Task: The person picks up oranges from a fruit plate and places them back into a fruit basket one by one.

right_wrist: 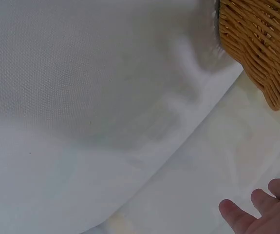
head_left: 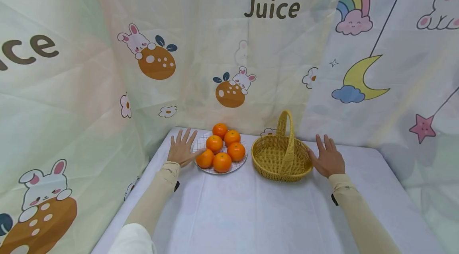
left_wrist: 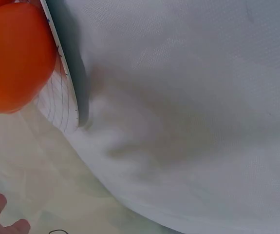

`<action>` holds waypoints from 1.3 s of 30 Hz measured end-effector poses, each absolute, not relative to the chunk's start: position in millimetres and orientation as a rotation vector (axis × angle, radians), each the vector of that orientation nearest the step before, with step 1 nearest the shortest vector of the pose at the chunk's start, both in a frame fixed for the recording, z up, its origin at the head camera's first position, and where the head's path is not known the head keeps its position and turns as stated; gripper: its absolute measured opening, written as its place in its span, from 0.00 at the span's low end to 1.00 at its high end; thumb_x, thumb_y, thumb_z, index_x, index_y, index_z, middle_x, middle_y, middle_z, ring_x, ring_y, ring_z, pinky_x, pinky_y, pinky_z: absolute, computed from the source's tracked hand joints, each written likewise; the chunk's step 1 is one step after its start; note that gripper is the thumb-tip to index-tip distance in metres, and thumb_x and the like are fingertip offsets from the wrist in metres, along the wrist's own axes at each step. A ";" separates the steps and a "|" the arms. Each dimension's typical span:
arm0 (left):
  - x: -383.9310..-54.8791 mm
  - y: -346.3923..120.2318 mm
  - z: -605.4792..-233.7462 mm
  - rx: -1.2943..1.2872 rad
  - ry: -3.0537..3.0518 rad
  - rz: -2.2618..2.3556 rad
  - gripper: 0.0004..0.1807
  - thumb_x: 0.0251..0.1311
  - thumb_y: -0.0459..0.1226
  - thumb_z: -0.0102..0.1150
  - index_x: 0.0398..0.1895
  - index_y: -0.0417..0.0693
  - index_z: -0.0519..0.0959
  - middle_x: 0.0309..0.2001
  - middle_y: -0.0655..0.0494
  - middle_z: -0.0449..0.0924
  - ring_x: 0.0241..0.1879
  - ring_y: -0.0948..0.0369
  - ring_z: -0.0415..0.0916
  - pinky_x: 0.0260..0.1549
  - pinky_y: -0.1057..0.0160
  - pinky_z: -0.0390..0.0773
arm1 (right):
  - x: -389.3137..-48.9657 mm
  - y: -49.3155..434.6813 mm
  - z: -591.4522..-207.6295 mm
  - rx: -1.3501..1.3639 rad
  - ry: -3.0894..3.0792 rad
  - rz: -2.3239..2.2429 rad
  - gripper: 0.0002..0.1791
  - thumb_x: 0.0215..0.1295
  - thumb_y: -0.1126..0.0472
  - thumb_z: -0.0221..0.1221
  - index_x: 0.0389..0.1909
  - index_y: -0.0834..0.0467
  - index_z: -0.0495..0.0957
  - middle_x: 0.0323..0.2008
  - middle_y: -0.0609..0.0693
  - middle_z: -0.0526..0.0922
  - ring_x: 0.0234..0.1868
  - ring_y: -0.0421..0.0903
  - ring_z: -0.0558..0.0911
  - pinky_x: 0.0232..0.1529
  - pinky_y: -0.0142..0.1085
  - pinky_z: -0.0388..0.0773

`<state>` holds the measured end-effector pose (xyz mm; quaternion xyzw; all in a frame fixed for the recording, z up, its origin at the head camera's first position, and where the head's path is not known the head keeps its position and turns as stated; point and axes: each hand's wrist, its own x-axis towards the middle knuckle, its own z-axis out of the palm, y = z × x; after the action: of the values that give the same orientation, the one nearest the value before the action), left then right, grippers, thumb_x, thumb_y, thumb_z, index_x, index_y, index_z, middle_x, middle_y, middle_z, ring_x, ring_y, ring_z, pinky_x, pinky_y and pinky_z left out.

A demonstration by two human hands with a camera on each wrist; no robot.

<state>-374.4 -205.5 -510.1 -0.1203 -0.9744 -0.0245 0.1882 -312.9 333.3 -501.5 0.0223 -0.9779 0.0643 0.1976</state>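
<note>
Several oranges (head_left: pixel 222 162) lie on a white plate with a grid pattern (head_left: pixel 236 166). My left hand (head_left: pixel 182 150), fingers spread, is at the plate's left side, its thumb in front of the nearest orange in the head view; whether it touches cannot be told. To the right of the plate stands a yellow wicker basket (head_left: pixel 265 158) with an upright handle, and no fruit shows in it. My right hand (head_left: pixel 328 159) is beside the basket's right rim with its fingers extended, holding nothing. In the right wrist view the basket (right_wrist: pixel 261 44) appears at the upper right.
A white cloth (head_left: pixel 229 214) covers the table. Printed fabric walls (head_left: pixel 201 47) with rabbits, flowers and a moon rise behind the table and at both sides. The plate and basket stand near the back edge.
</note>
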 end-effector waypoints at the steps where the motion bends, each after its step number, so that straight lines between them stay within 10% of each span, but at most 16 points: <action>1: -374.0 -205.9 -510.5 -0.345 -2.738 -0.079 0.49 0.41 0.75 0.26 0.66 0.61 0.49 0.67 0.51 0.44 0.63 0.43 0.42 0.53 0.35 0.41 | -312.7 333.1 -502.2 0.054 -2.750 0.191 0.39 0.61 0.39 0.42 0.65 0.60 0.48 0.63 0.66 0.49 0.60 0.65 0.51 0.45 0.62 0.61; 9: -366.6 -201.7 -518.7 -0.423 -2.738 -0.321 0.45 0.46 0.70 0.37 0.65 0.55 0.54 0.64 0.46 0.51 0.59 0.47 0.53 0.55 0.44 0.54 | -308.2 327.6 -508.9 0.055 -2.856 0.392 0.37 0.64 0.41 0.36 0.67 0.57 0.38 0.64 0.65 0.46 0.56 0.68 0.58 0.44 0.60 0.62; 24: -355.2 -183.9 -544.4 -0.366 -2.875 -0.599 0.46 0.40 0.71 0.44 0.61 0.54 0.61 0.56 0.52 0.59 0.52 0.52 0.62 0.47 0.49 0.68 | -304.7 316.3 -533.1 0.088 -2.786 0.557 0.24 0.67 0.58 0.40 0.62 0.64 0.57 0.59 0.62 0.62 0.56 0.61 0.63 0.53 0.54 0.60; 28: -355.5 -180.3 -550.4 -0.336 -2.900 -0.660 0.49 0.37 0.72 0.43 0.60 0.54 0.61 0.53 0.52 0.62 0.48 0.54 0.65 0.47 0.49 0.68 | -303.3 314.5 -534.9 0.016 -2.763 0.636 0.24 0.67 0.59 0.39 0.63 0.60 0.55 0.46 0.62 0.74 0.35 0.55 0.75 0.33 0.47 0.72; 31: -356.2 -178.9 -554.9 -0.323 -2.896 -0.649 0.50 0.35 0.73 0.42 0.61 0.54 0.59 0.51 0.53 0.62 0.45 0.55 0.67 0.46 0.51 0.69 | -302.9 311.8 -536.6 -0.024 -2.744 0.648 0.24 0.66 0.59 0.38 0.63 0.58 0.55 0.26 0.60 0.76 0.17 0.47 0.66 0.16 0.37 0.63; 39: -356.2 -177.7 -559.8 -0.320 -2.852 -0.675 0.53 0.31 0.74 0.46 0.61 0.54 0.58 0.51 0.53 0.63 0.43 0.55 0.68 0.44 0.51 0.71 | -302.4 305.8 -539.4 -0.067 -2.689 0.644 0.24 0.66 0.59 0.38 0.63 0.56 0.56 0.18 0.56 0.72 0.11 0.44 0.60 0.11 0.34 0.58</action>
<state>-356.2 -177.7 -559.8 -0.1082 -0.9628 -0.2278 0.0968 -302.4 305.8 -539.4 -0.0237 -0.9551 0.2288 0.1868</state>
